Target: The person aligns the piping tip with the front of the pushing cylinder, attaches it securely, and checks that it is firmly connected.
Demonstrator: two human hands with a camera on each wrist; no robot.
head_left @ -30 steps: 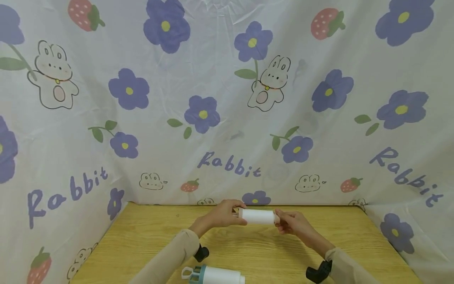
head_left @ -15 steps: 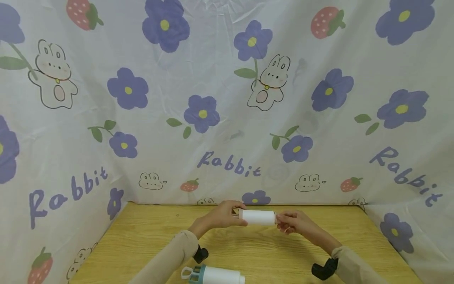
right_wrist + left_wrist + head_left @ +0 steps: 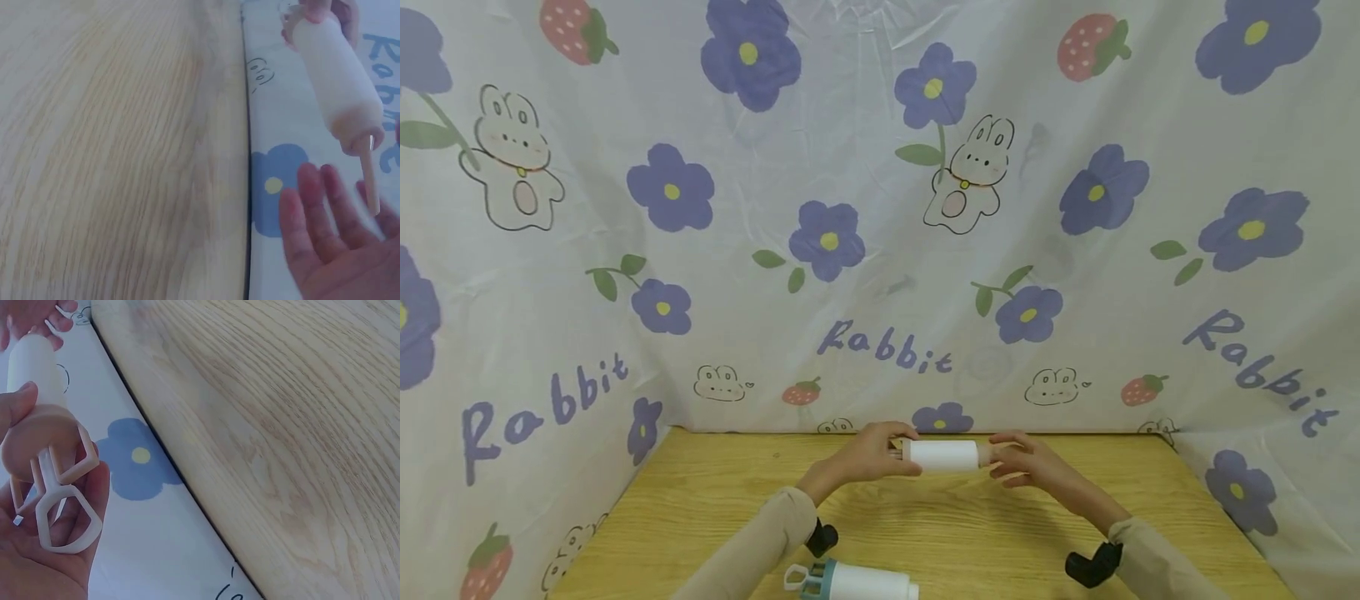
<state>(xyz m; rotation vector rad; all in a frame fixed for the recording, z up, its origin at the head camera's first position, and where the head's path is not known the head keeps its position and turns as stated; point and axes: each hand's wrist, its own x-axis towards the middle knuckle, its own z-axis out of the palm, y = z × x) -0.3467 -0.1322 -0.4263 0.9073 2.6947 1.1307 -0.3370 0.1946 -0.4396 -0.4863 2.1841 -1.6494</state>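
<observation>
My left hand point(image 3: 868, 454) grips a white syringe-like tube point(image 3: 942, 455) near its peach collar, holding it level over the far part of the table. In the left wrist view, a peach side loop point(image 3: 87, 450) and a white ring handle point(image 3: 69, 519) stand out from the collar. The tube's other end carries a peach cap point(image 3: 357, 128) with a thin peach stick point(image 3: 369, 181) pointing out. My right hand point(image 3: 1030, 467) is at that end, its fingers spread around the stick. In the right wrist view the stick overlaps the right fingers.
A second similar white tube point(image 3: 872, 582) with a teal collar and loop handle lies at the table's near edge, left of middle. The wooden table point(image 3: 700, 508) meets a printed curtain point(image 3: 880, 292) at the back and sides. Black wrist cameras hang below both wrists.
My right fingers have let go of the tube's peach end and spread apart, moving slightly right. The left hand keeps its grip on the tube, almost still.
</observation>
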